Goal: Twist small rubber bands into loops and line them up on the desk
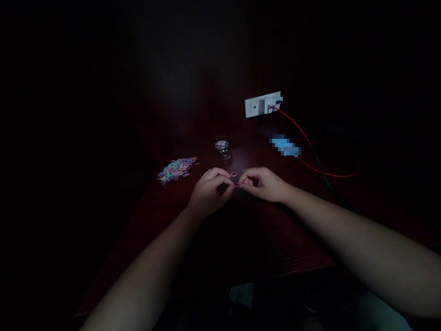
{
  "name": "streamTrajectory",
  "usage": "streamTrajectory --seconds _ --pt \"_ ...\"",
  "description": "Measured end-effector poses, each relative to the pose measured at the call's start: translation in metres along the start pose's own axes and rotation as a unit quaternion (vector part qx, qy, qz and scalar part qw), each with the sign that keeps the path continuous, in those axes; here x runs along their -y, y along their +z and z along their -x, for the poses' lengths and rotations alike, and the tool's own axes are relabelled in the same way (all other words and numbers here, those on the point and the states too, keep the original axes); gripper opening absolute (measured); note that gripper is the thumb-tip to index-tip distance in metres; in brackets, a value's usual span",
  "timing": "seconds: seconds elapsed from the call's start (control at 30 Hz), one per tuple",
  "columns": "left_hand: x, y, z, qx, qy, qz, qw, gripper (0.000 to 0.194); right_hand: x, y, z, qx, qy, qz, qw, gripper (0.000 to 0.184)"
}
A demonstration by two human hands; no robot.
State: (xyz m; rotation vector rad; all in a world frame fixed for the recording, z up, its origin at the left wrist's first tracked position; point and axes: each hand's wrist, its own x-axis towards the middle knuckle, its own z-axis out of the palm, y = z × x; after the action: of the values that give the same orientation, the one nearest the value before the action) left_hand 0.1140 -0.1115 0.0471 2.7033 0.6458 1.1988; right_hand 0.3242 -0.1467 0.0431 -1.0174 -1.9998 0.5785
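Between my two hands a small pale elastic band [236,185] is pinched, its middle showing as a thin loop. My left hand [212,189] closes thumb and fingers on the band's left side. From the right, my right hand [260,184] pinches the other side, its remaining fingers curled. Just beyond the fingertips a pink hair tie [234,174] lies on the dark red table [172,239]. A small green band [244,171] is partly visible by my right index finger. To the left is a loose pile of colourful elastic bands [176,170].
A small clear jar [223,151] with a lid stands behind my hands. A blurred blue device [285,145] lies at the right, joined by a red cable [292,120] to a charger in the wall socket [254,106]. A dark cable also hangs there. The room is dim.
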Motion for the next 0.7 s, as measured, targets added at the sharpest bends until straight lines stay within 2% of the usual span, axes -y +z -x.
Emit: streamTrajectory --seconds 0.7 --pt "0.0015 0.0004 0.0014 0.002 -0.001 0.005 1.000 0.004 -0.0023 0.0000 0.0001 -0.013 0.003 -0.004 1.000 0.012"
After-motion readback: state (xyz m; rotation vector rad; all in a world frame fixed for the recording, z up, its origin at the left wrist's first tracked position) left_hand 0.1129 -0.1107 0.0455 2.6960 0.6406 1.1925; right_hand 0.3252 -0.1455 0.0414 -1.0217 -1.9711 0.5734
